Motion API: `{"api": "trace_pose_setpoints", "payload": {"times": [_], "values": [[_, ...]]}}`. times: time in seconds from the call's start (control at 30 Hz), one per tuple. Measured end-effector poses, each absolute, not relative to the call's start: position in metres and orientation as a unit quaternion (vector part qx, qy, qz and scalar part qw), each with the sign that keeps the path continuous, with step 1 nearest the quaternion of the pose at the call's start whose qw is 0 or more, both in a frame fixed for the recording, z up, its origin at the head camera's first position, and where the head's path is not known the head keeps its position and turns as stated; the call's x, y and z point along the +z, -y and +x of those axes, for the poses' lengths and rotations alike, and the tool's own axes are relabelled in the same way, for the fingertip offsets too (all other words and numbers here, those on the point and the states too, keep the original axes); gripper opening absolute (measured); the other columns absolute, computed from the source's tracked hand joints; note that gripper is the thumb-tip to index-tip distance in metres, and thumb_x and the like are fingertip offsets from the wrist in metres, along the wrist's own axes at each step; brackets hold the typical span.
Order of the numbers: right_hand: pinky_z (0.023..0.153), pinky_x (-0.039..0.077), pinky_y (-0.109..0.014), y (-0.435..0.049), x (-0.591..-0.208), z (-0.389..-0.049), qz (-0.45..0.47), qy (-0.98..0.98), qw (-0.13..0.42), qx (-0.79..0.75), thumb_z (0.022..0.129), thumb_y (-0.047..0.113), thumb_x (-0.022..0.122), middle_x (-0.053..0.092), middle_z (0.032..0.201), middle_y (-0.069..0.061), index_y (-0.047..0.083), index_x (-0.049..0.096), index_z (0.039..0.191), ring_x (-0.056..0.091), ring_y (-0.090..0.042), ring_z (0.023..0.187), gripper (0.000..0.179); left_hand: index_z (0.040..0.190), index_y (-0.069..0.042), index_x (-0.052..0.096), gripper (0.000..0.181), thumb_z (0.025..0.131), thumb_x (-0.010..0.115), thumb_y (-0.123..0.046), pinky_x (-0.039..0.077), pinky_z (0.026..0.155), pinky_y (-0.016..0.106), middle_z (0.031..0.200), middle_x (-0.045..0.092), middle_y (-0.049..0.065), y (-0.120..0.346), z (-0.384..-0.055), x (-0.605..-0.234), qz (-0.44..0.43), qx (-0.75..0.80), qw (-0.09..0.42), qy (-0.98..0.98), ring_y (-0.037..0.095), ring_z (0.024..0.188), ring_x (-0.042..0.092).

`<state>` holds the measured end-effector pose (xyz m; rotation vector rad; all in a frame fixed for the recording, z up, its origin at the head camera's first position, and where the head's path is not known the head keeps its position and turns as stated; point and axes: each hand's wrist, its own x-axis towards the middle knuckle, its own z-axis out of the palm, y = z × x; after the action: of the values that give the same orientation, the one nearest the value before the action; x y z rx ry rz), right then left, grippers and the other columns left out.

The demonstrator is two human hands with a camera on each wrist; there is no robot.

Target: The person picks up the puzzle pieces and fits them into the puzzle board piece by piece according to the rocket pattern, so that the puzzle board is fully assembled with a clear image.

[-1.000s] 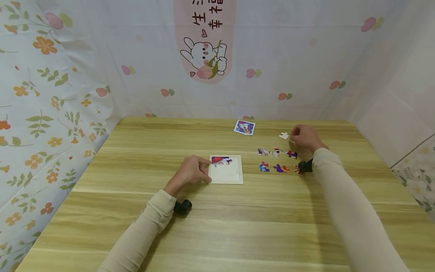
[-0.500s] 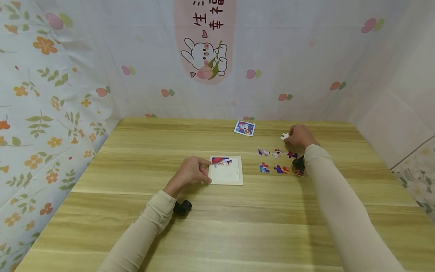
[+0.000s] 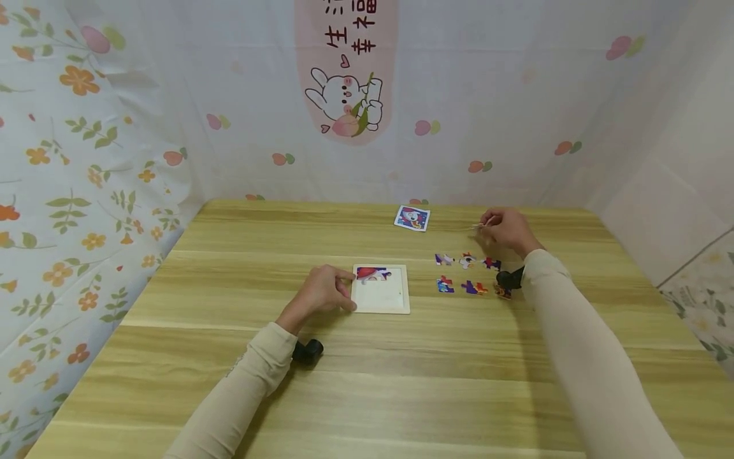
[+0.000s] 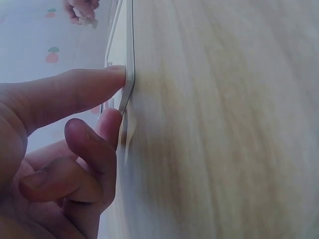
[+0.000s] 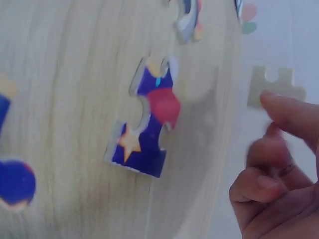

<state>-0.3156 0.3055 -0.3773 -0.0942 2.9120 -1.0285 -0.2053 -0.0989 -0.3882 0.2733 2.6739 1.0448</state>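
Observation:
In the head view, my left hand (image 3: 321, 292) holds the left edge of a shallow white puzzle frame (image 3: 406, 290). The left wrist view has the thumb (image 4: 94, 82) on the frame's rim, with other fingers curled beside it. Joined picture pieces (image 3: 371, 274) lie in the frame's upper left part. Farther back on the right, my right hand (image 3: 507, 231) pinches a jigsaw piece (image 5: 276, 84) between thumb and fingers, above the table. Its plain pale back faces the right wrist camera; its picture side is hidden.
Several loose jigsaw pieces (image 3: 474, 287) lie picture side up in two rows right of the frame, some near my right wrist's black camera (image 3: 509, 278). A small picture card (image 3: 411, 218) lies near the wooden table's (image 3: 355, 382) back edge, before a printed curtain (image 3: 241, 83).
My right hand has reached left to the blank-backed jigsaw piece, pinched it and raised it, tilting it edge-on to the head view. My left hand has stayed on the frame.

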Motion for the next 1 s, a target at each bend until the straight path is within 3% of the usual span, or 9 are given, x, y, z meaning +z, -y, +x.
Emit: {"api": "trace_pose_setpoints", "payload": {"times": [0.1,0.23,0.53,0.77,1.0], "values": [[0.057,0.048,-0.031,-0.303,-0.377,-0.314,-0.036,-0.933,0.022,-0.358,0.099,0.02,0.063,0.065,0.09,-0.018,0.002,0.068,0.113,0.058,-0.023,0.066,0.024,0.127,-0.004,0.069,0.061,0.069,0.09,-0.008,0.042,0.06,0.02,0.075,0.074,0.002,0.099,-0.204,-0.389,0.093,0.356,0.129,-0.921,0.008,0.063,0.057],[0.056,0.052,-0.031,-0.299,-0.375,-0.308,-0.042,-0.91,0.033,-0.412,0.1,0.022,0.062,0.071,0.098,-0.021,-0.001,0.065,0.119,0.065,-0.023,0.062,0.029,0.127,-0.004,0.069,0.061,0.069,0.089,-0.008,0.041,0.06,0.02,0.075,0.074,0.002,0.099,-0.204,-0.389,0.095,0.358,0.129,-0.92,0.008,0.063,0.056],[0.067,0.056,-0.03,-0.278,-0.374,-0.296,-0.055,-0.865,0.062,-0.494,0.104,0.018,0.053,0.076,0.109,-0.01,-0.005,0.063,0.128,0.072,-0.015,0.074,0.034,0.127,-0.003,0.069,0.061,0.07,0.089,-0.008,0.042,0.06,0.02,0.076,0.075,0.003,0.1,-0.205,-0.388,0.101,0.358,0.128,-0.919,0.008,0.063,0.057],[0.057,0.046,-0.026,-0.259,-0.375,-0.29,-0.032,-0.834,0.101,-0.541,0.105,0.023,0.053,0.078,0.094,0.005,-0.004,0.064,0.127,0.07,-0.014,0.067,0.037,0.128,-0.004,0.069,0.062,0.07,0.089,-0.008,0.041,0.06,0.02,0.076,0.074,0.002,0.1,-0.206,-0.389,0.096,0.355,0.131,-0.921,0.009,0.065,0.056],[0.062,0.053,-0.027,-0.243,-0.38,-0.287,-0.032,-0.823,0.116,-0.554,0.101,0.011,0.058,0.069,0.088,0.008,-0.004,0.061,0.127,0.058,-0.011,0.062,0.031,0.127,-0.004,0.069,0.061,0.07,0.089,-0.009,0.041,0.061,0.02,0.077,0.075,0.003,0.1,-0.207,-0.389,0.099,0.354,0.131,-0.921,0.009,0.065,0.056]]}}
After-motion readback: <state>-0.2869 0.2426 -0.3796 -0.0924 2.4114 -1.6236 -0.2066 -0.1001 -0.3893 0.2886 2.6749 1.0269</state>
